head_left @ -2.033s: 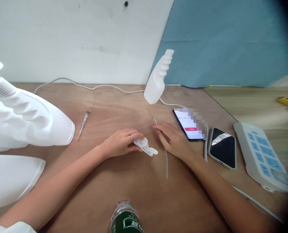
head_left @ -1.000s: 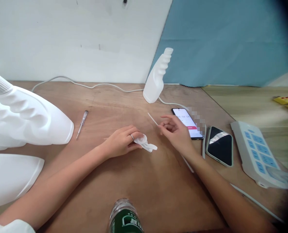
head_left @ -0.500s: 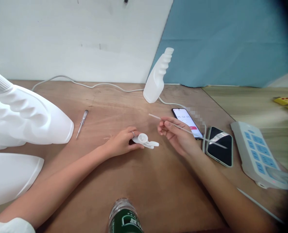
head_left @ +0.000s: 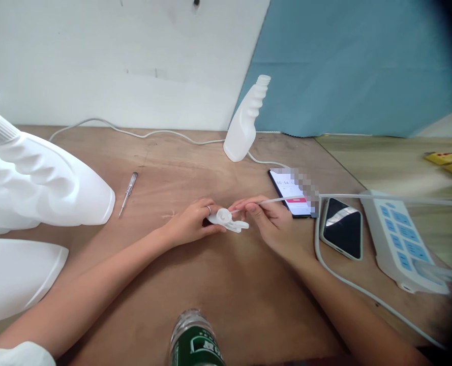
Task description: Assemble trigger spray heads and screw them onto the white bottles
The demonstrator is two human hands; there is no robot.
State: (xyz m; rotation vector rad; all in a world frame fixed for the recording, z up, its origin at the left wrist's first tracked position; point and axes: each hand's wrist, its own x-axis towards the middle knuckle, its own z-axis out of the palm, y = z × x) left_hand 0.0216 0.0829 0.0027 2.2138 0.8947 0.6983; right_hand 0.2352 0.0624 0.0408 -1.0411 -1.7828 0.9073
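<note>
My left hand point(head_left: 191, 221) rests on the table, its fingers closed around a white spray nozzle head point(head_left: 224, 217). The round opening of the nozzle head faces up, and its trigger points right. In my right hand point(head_left: 269, 221) a thin white plastic tube point(head_left: 278, 200) is pinched between thumb and fingers. The near end of the tube is at the nozzle head's opening; whether it sits inside, I cannot tell. Its other end runs off to the right across the phone. Behind the hands, a white spray bottle without a top point(head_left: 243, 127) stands upright.
Large white bottles point(head_left: 69, 188) stand at the left, beside a small screwdriver point(head_left: 128, 194). To the right are a lit phone point(head_left: 287, 183), a dark phone point(head_left: 342, 229) and a power strip point(head_left: 382, 249). A green-labelled bottle point(head_left: 197, 343) is at the front edge.
My right hand has moved left and slightly down, bringing the tube's end to the nozzle head. The tube has swung from sloping down rightward to nearly level. My left hand has stayed put.
</note>
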